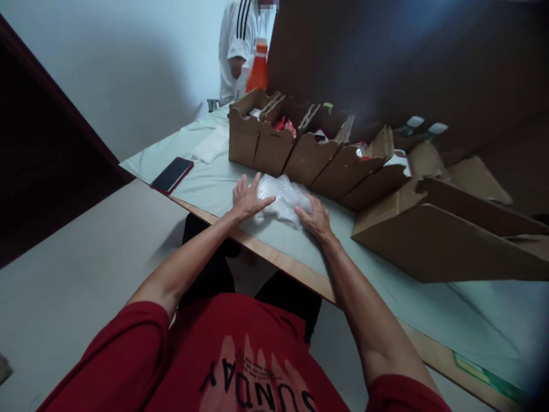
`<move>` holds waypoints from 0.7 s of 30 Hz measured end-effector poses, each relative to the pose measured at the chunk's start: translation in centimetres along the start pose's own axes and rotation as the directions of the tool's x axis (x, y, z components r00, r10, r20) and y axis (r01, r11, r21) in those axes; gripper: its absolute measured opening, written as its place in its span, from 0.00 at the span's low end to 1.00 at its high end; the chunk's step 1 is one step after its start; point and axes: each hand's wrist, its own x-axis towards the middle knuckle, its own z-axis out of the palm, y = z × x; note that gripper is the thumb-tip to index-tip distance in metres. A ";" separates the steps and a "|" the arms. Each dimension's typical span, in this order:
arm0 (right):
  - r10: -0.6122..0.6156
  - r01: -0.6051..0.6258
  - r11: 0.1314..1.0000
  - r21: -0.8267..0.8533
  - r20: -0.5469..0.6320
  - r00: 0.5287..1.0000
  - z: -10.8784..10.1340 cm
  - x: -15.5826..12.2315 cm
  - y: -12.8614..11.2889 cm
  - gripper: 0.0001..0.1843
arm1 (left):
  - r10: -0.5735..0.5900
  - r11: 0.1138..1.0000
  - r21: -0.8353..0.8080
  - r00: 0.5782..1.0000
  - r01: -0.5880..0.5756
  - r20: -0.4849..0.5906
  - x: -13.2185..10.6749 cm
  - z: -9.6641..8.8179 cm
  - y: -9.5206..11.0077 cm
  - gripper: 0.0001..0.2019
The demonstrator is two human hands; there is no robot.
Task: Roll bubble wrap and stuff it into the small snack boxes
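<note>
A bundle of clear bubble wrap [283, 196] lies on the pale green table cover [201, 183], close to the near edge. My left hand [247, 198] rests on the bundle's left side with its fingers spread and the thumb laid across the wrap. On the right side, my right hand [316, 217] presses against the wrap with its fingers curled on it. What the wrap holds, if anything, cannot be seen.
A row of open cardboard boxes [300, 151] with small goods stands just behind the wrap, and a big flat box [446, 240] lies at the right. A dark phone [172, 174] lies at the left. An orange bottle [258, 70] and another person in white [240, 46] are at the far end.
</note>
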 end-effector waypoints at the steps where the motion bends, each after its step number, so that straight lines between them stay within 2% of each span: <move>1: -0.006 0.006 1.000 0.030 0.010 1.000 -0.3 0.0 0.0 0.33 | -0.058 0.996 -0.074 0.998 0.055 -0.040 -0.4 0.2 0.1 0.51; 3: -0.022 0.019 0.995 0.099 0.031 0.999 -0.7 0.1 -0.3 0.34 | -0.109 0.977 -0.193 0.991 0.093 -0.074 -1.1 0.8 0.4 0.53; 7: -0.058 0.037 0.966 0.254 0.074 0.996 0.3 0.0 -3.0 0.38 | -0.040 0.954 -0.299 0.991 0.001 -0.125 -2.0 1.7 1.1 0.48; 9: -0.080 0.050 0.948 0.314 0.085 0.993 1.8 0.2 -5.4 0.37 | -0.051 0.885 -0.463 0.980 -0.045 -0.193 -2.1 1.2 0.5 0.45; 10: -0.090 0.056 0.938 0.342 0.083 0.993 2.7 0.4 -6.9 0.36 | -0.077 0.818 -0.572 0.971 -0.068 -0.225 -2.1 0.6 -0.2 0.45; 13: -0.112 0.067 0.864 0.499 0.061 0.992 6.0 2.1 -12.1 0.37 | -0.194 0.566 -0.813 0.936 -0.139 -0.295 -1.5 -2.8 -3.8 0.45; 14: -0.132 0.075 0.821 0.566 0.059 0.990 7.1 3.1 -13.9 0.38 | -0.224 0.532 -0.830 0.918 -0.165 -0.327 -1.0 -4.5 -5.4 0.45; 16: -0.202 0.106 0.737 0.667 0.068 0.977 9.2 5.8 -17.5 0.42 | -0.256 0.538 -0.807 0.865 -0.243 -0.431 0.8 -8.3 -8.8 0.43; 18: -0.282 0.140 0.712 0.688 0.098 0.954 10.9 9.1 -20.3 0.45 | -0.228 0.599 -0.737 0.816 -0.313 -0.531 3.6 -12.1 -12.1 0.40; 19: -0.304 0.145 0.718 0.681 0.119 0.945 11.6 10.7 -21.3 0.46 | -0.207 0.629 -0.707 0.806 -0.325 -0.554 5.2 -13.9 -13.6 0.39; 21: -0.303 0.131 0.753 0.645 0.164 0.939 12.8 13.5 -22.2 0.47 | -0.159 0.697 -0.662 0.841 -0.275 -0.517 9.0 -16.6 -16.1 0.38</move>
